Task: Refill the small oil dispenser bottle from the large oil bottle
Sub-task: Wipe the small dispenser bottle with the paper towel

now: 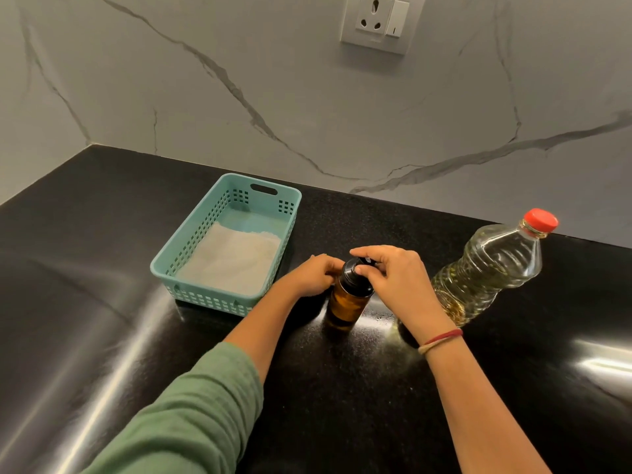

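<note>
Amber bottle (347, 304): left hand (314, 277) grips it, right hand (398, 278) pinches its black cap (352, 271). Large oil bottle (492, 265) stands right of both.

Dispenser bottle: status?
Hands: left hand grips dispenser bottle; right hand fingers pinch its black cap. Cap on, no pour yet. Capped large oil bottle upright at right; basket left, apart.

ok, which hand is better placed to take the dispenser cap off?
Right, probably. The right hand curls over the black cap of the amber dispenser bottle, while the left hand grips the bottle's side, steadying it.
</note>
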The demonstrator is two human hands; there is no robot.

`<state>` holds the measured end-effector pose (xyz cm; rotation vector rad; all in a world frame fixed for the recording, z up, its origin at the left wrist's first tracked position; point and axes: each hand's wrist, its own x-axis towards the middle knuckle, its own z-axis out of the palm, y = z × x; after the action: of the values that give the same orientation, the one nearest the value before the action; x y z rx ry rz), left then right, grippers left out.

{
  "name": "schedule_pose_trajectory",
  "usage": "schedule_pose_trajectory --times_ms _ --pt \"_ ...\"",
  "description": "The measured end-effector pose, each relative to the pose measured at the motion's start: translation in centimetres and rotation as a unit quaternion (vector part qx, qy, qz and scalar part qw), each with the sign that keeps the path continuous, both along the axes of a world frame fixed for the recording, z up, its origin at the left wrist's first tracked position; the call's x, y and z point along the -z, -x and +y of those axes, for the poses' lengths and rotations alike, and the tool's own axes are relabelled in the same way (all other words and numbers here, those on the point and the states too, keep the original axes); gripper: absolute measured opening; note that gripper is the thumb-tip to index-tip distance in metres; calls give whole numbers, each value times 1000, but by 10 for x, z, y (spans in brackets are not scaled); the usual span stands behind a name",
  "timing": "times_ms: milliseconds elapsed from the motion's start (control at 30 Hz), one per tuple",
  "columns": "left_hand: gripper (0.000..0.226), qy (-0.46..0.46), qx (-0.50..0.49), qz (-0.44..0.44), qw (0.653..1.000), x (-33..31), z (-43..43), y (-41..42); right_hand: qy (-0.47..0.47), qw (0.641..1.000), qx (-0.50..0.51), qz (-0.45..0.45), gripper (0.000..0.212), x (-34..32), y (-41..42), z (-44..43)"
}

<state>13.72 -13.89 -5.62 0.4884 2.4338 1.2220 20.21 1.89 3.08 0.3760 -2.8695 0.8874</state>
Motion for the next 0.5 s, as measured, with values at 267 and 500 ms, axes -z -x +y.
schedule_pose_trajectory --times_ms 267,500 --pt "46 -47 -225 20 973 15 1 -43 7 1000 4 -13 31 0 -2 0" --pt "22 -151 -348 22 925 29 23 -108 9 1000 10 -1 30 1 -3 0"
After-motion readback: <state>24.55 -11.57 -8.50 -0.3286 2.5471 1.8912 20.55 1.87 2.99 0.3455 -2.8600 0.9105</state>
